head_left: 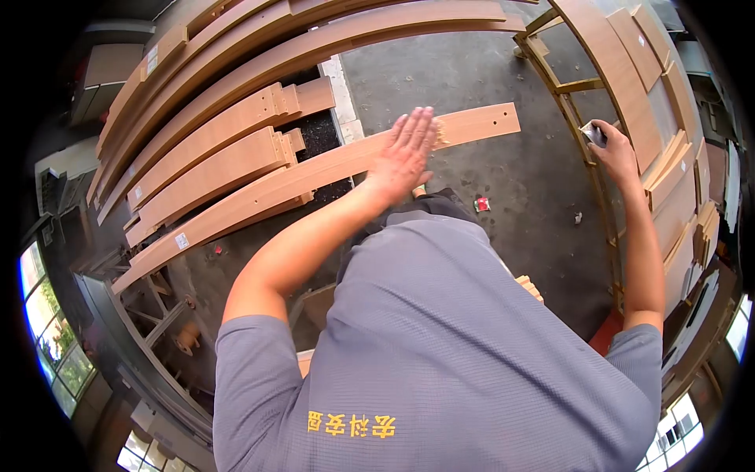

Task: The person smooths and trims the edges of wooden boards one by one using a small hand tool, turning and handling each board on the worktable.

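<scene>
A long light-brown wooden board [480, 124] runs across in front of me, with two dark holes near its right end and a white label near its left. My left hand [403, 153] lies flat on it, fingers stretched out. Beside those fingertips is a patch of pale yellow crumbs [442, 132]. Out to the right, my right hand [617, 153] is closed around a small dark-grey and whitish block-like object [595, 134], held near a metal frame [568, 102]. Its exact kind is not clear.
Several long boards [314, 49] and shorter stacked boards [212, 157] lie to the left. More panels [668, 185] lean or lie at the right. On the grey floor [535, 189] are a red-and-white scrap [481, 204] and small litter. A spool [187, 338] sits at lower left.
</scene>
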Action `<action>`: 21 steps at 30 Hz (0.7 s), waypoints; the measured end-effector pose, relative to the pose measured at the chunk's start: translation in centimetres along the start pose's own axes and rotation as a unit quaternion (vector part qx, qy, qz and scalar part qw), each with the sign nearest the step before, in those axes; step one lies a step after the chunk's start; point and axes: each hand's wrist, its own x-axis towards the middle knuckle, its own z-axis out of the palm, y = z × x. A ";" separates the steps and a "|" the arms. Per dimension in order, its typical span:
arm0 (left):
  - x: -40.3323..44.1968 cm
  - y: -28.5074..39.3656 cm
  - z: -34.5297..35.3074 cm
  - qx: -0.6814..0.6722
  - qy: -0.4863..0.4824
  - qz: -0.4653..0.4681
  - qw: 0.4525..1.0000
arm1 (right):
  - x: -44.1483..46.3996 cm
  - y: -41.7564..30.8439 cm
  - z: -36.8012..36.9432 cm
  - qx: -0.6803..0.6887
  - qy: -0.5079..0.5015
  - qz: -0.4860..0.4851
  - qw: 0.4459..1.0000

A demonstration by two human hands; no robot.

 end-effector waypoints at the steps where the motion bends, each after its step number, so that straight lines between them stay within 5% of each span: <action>1: 4.3 2.9 0.2 0.014 -0.018 0.061 0.998 | -0.3 -2.0 0.0 0.049 0.020 -0.016 0.998; 3: 10.7 7.2 1.2 -0.021 -0.017 0.267 0.963 | -0.4 -4.9 0.1 0.093 0.043 -0.089 0.991; 6: 12.4 10.8 1.9 -0.047 0.017 0.277 0.960 | 0.2 -7.8 0.9 0.122 0.071 -0.185 0.972; 9: 8.4 7.1 0.9 -0.110 0.056 0.110 0.986 | 0.9 -10.4 2.0 0.123 0.033 -0.287 0.949; 13: -5.4 -3.1 -0.4 0.012 0.041 -0.085 0.995 | 1.3 -15.4 3.4 0.045 -0.066 -0.329 0.941; 21: -35.7 -18.7 -2.6 0.063 0.100 -0.437 0.892 | 0.8 -26.4 7.8 -0.052 -0.120 -0.451 0.883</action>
